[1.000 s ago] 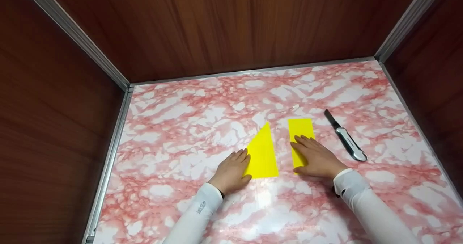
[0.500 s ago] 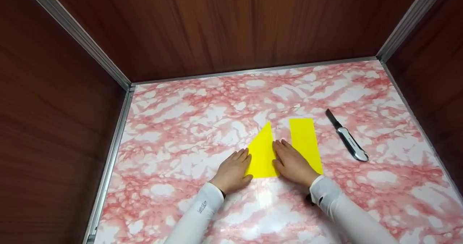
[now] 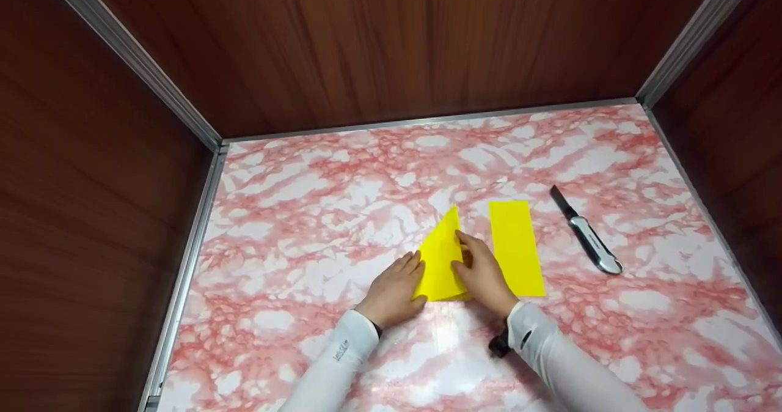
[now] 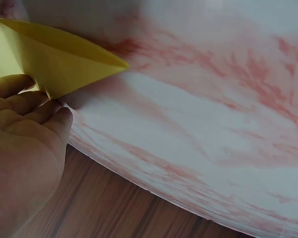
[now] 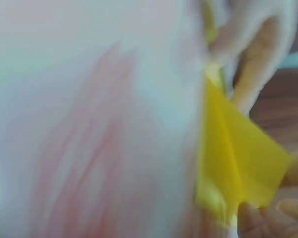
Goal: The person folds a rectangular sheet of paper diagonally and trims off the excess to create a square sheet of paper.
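Observation:
In the head view a folded sheet of yellow paper with a slanted left edge and a pointed top lies on the table. My left hand rests on its left side, fingers fairly straight. Along the right edge, my right hand pinches the paper between thumb and fingers. That edge is a little raised, with a gap showing between layers at the bottom. The left wrist view shows the paper's layers bowed apart beyond the fingers of the left hand. Blurred in the right wrist view, the yellow paper stands creased.
A yellow paper strip lies flat just right of my right hand. Farther right lies a knife with its dark blade out and a silver and black handle. Wooden panels with metal edging enclose the pink marbled table.
My right hand has left the yellow strip, moved left to the folded paper's right edge, and now pinches and slightly lifts it. The left hand has stayed in place.

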Action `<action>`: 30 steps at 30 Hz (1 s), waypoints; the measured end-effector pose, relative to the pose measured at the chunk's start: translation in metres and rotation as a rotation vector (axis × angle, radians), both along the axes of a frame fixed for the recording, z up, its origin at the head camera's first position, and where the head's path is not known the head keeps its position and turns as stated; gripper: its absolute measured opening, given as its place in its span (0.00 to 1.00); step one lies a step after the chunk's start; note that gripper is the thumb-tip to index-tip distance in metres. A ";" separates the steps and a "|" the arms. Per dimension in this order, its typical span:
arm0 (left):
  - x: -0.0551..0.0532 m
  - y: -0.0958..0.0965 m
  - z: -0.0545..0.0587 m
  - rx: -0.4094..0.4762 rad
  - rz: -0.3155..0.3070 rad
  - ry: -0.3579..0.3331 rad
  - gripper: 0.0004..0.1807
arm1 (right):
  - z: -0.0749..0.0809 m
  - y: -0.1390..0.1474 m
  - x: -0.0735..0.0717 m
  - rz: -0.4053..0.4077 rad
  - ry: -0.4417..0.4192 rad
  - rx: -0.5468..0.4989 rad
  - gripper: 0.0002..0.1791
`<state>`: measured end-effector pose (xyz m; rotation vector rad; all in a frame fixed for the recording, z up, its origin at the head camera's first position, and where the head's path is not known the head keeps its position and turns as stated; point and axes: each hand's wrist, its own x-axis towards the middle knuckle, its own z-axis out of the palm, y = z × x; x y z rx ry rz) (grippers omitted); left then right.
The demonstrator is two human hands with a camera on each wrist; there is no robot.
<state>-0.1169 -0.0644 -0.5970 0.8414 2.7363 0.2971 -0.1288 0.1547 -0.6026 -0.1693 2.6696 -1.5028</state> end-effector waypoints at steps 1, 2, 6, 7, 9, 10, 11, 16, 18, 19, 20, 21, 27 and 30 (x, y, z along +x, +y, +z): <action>0.000 0.000 -0.001 0.017 0.009 -0.013 0.39 | 0.001 -0.002 -0.001 -0.024 -0.035 -0.061 0.33; 0.001 0.000 -0.001 0.042 0.021 -0.030 0.40 | 0.001 -0.003 -0.002 -0.040 -0.060 -0.112 0.32; 0.001 -0.001 0.001 0.221 0.115 -0.141 0.44 | 0.007 -0.007 -0.003 -0.058 -0.063 -0.211 0.28; 0.000 -0.001 0.002 0.278 0.143 -0.173 0.45 | 0.009 -0.008 -0.002 -0.050 -0.047 -0.234 0.28; -0.001 -0.001 0.007 0.411 0.215 -0.260 0.46 | 0.016 -0.007 0.000 -0.026 -0.008 -0.295 0.28; -0.002 -0.001 0.009 0.487 0.257 -0.317 0.45 | 0.020 -0.007 0.001 -0.011 0.015 -0.336 0.28; -0.002 -0.001 0.012 0.565 0.298 -0.373 0.45 | 0.027 -0.007 0.003 0.005 0.025 -0.375 0.28; -0.006 -0.002 0.024 1.011 0.480 -0.798 0.35 | 0.064 -0.009 0.014 0.080 0.074 -0.526 0.28; -0.007 -0.003 0.026 1.141 0.502 -0.976 0.33 | 0.067 -0.008 0.016 0.099 0.102 -0.571 0.28; -0.007 -0.003 0.027 1.178 0.510 -1.057 0.33 | 0.065 -0.007 0.015 0.106 0.118 -0.594 0.28; -0.007 -0.003 0.027 1.203 0.508 -1.132 0.32 | 0.062 -0.005 0.014 0.115 0.137 -0.618 0.28; -0.007 -0.002 0.026 1.222 0.493 -1.188 0.32 | 0.060 -0.004 0.013 0.119 0.153 -0.638 0.29; -0.006 0.006 0.021 1.330 0.323 -1.424 0.30 | 0.060 0.004 0.012 0.145 0.207 -0.691 0.28; -0.007 0.008 0.021 1.356 0.394 -1.466 0.24 | 0.063 0.008 0.013 0.139 0.219 -0.687 0.27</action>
